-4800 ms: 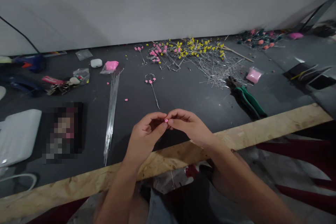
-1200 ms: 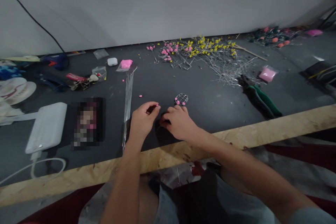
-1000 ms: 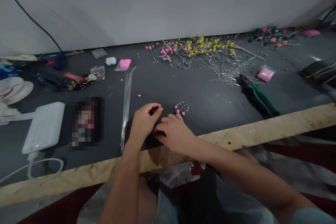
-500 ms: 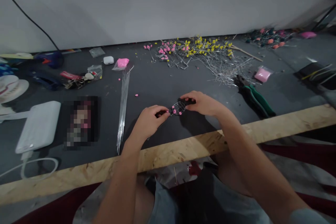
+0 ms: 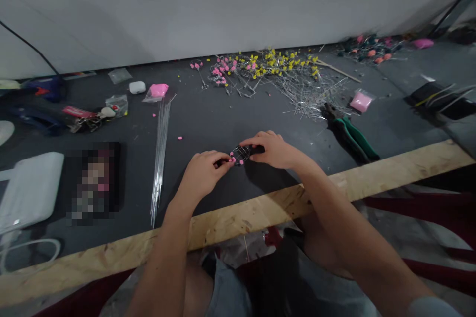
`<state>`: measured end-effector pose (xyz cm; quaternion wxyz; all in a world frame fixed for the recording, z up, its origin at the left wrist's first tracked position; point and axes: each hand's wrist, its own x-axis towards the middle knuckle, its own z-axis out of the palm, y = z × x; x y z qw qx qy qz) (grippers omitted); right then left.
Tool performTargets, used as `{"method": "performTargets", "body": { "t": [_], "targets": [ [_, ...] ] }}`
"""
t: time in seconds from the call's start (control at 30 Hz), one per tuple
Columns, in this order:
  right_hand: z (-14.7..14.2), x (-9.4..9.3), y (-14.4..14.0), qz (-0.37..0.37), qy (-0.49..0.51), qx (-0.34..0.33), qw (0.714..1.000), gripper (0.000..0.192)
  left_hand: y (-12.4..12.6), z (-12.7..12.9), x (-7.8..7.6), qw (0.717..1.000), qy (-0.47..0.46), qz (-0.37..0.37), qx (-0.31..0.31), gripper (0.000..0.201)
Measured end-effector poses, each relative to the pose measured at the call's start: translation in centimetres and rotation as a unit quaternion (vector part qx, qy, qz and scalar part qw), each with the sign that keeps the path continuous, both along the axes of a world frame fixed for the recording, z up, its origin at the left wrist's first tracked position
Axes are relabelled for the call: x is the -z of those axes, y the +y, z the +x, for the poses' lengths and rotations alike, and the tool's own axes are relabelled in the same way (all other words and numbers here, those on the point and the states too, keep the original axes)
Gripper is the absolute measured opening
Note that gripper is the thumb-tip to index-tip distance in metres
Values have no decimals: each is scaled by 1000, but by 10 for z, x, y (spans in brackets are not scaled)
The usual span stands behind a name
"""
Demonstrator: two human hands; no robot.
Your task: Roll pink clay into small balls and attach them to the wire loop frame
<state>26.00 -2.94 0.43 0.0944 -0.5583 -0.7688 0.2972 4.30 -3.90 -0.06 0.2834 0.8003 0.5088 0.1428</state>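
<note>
The wire cage (image 5: 241, 154) with pink beads sits low over the dark table (image 5: 260, 119), well in front of the green pliers (image 5: 349, 133). The right hand (image 5: 273, 150) pinches its far end; the left hand (image 5: 203, 178) pinches a pink bead against its near end.
</note>
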Motion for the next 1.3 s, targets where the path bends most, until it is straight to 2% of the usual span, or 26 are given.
{"method": "performTargets", "body": {
  "t": [0.37,0.57,0.8,1.3],
  "targets": [
    [1,2,0,2,8,-2,1000,36,0,4,1,1000,10,9,-18,20],
    [2,4,2,2,16,5,1000,42,0,5,1,999,36,19,-12,20],
    [2,6,2,5,7,5,1000,40,1,4,4,999,47,24,-4,18],
    [2,6,2,0,12,1,1000,39,-3,6,-5,999,39,1,-18,19]
  ]
}}
